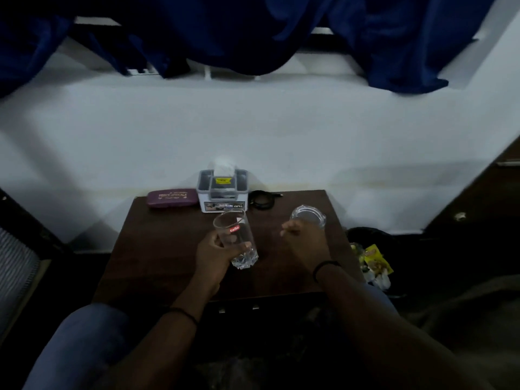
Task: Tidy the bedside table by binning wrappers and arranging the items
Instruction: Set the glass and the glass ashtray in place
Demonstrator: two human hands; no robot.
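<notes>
My left hand (214,253) grips a clear drinking glass (237,240) with a red label, lifted and tilted over the middle of the dark wooden bedside table (157,254). My right hand (305,239) holds a second clear glass (309,215) near the table's right side; my fingers hide most of it. At the table's back edge stand a purple spectacle case (172,197), a white and grey box (223,190) with tissue sticking out, and a coiled black cable (263,199).
A dark bin (374,237) stands on the floor right of the table, with yellow wrappers (375,258) in it. A white wall rises behind the table. Blue curtains (253,32) hang above. A dark cabinet (478,198) stands at far right.
</notes>
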